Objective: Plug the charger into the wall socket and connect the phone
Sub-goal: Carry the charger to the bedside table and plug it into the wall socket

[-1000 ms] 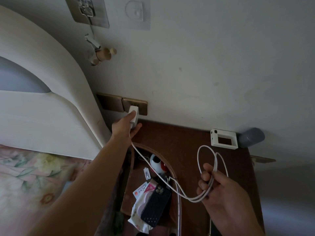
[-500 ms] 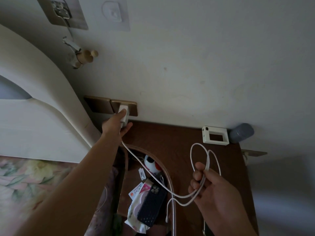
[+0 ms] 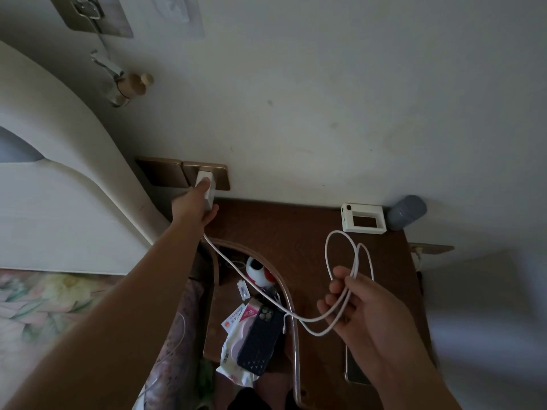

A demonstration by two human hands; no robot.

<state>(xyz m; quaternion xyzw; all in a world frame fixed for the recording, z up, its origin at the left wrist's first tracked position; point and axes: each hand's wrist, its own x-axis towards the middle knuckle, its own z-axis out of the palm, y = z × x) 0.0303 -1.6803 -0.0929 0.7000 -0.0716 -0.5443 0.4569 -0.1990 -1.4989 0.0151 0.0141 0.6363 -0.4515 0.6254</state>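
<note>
My left hand (image 3: 193, 209) grips the white charger (image 3: 207, 187) and holds it against the gold wall socket plate (image 3: 220, 176), just above the brown bedside table (image 3: 296, 229). A white cable (image 3: 251, 281) runs from the charger down and right to my right hand (image 3: 359, 309), which holds several loops of it above the table. A phone in a dark patterned case (image 3: 260, 340) lies in the table's lower open compartment. Another flat phone (image 3: 353, 368) lies on the tabletop, partly hidden under my right wrist.
A white frame-like device (image 3: 363, 222) and a grey cylinder (image 3: 407, 213) stand at the table's back edge by the wall. Tissue packs and a red-and-white object (image 3: 256, 272) crowd the compartment. The cream headboard (image 3: 59, 173) and floral bedding (image 3: 44, 306) lie to the left.
My left hand has stayed on the charger at the socket. The right hand keeps its hold on the looped cable. The camera view has shifted slightly.
</note>
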